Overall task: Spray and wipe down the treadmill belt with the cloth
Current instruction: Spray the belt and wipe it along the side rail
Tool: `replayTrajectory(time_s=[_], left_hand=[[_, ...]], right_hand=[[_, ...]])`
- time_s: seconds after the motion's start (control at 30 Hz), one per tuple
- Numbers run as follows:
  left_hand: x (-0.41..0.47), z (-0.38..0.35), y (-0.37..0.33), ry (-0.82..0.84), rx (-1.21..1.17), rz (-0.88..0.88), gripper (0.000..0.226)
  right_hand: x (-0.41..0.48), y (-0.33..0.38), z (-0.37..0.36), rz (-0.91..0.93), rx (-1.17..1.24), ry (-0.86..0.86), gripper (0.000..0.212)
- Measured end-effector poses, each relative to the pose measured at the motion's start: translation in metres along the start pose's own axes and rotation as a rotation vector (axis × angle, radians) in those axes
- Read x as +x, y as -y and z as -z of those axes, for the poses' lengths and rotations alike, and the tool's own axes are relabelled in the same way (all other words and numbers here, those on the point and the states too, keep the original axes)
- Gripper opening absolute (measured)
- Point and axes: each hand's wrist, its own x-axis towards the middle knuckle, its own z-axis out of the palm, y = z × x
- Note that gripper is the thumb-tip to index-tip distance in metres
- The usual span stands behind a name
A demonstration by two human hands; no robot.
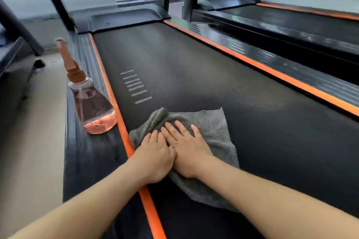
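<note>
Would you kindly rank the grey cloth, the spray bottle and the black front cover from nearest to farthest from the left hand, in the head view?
1. The grey cloth: pressed under the left hand, on the belt.
2. The spray bottle: upright on the left side rail.
3. The black front cover: at the belt's far end.

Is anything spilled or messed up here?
Nothing stands out. The spray bottle stands upright on the side rail, no puddle; left hand and right hand press the grey cloth on the belt.
</note>
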Motion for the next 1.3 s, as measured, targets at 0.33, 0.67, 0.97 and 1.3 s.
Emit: replayTrajectory(time_s=[0.33,0.67,0.97,1.3], left_hand=[[0.061,0.024,-0.093,-0.104,-0.36,0.001,0.069],[0.202,0.085,-0.2,-0.315,-0.465,-0.246,0.057],[0.264,0.088,-0.162,-0.448,-0.498,-0.131,0.054],[0.152,0.053,-0.174,-0.276,-0.446,-0.095,0.058]], right_hand=[[-0.067,-0.109,0.012,-0.198,0.038,0.016,0.069],[-0.08,-0.266,0.038,-0.63,-0.086,0.175,0.067],[0.002,-0.296,0.036,-0.708,0.028,0.023,0.071],[-0.07,-0.229,0.023,-0.481,0.044,0.148,0.071]])
